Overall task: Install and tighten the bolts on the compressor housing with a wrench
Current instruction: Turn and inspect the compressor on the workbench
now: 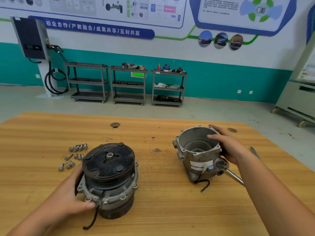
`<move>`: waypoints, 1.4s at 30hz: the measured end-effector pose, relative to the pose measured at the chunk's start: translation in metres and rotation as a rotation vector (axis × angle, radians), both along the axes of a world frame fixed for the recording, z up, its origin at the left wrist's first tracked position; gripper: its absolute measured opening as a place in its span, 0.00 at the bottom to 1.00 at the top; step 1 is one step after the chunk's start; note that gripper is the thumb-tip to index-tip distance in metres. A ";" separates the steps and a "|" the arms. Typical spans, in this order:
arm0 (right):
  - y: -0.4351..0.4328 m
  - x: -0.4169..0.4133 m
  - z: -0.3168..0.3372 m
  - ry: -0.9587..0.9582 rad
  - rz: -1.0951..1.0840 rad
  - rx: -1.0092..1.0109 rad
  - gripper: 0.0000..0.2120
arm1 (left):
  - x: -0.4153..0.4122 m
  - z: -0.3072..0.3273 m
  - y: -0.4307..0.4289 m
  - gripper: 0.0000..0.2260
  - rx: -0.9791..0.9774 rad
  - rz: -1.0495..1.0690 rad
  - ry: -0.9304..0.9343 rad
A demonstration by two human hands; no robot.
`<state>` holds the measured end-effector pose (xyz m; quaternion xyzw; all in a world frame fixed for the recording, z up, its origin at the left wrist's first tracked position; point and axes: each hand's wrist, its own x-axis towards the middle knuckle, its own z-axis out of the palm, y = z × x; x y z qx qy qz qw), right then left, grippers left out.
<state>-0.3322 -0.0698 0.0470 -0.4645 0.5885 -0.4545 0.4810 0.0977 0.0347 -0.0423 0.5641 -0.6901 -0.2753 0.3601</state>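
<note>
While the two halves stand apart on the counter (162, 210), the left grip (75, 193) is closed round the flange of the pulley assembly (109, 169) and the right grip (228, 147) is curled over the rim of the compressor housing (197, 155). No bolt is fitted; mating is judged the step in hand, with flange holes to be aligned next. Its bore is seen hollow. The bolts (75, 155) lie loose beside the assembly; the presumed wrench (236, 178) lies behind the housing.
</note>
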 end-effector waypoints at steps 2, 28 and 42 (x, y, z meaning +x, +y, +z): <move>-0.005 0.004 -0.003 -0.091 -0.104 -0.038 0.23 | -0.003 0.002 0.001 0.48 0.008 -0.002 0.031; 0.014 0.125 -0.004 -0.360 -0.219 -0.055 0.25 | -0.008 0.010 0.006 0.58 0.021 -0.016 0.082; 0.053 0.110 0.008 0.117 -0.187 -0.687 0.10 | 0.006 0.001 -0.003 0.52 0.080 -0.120 0.369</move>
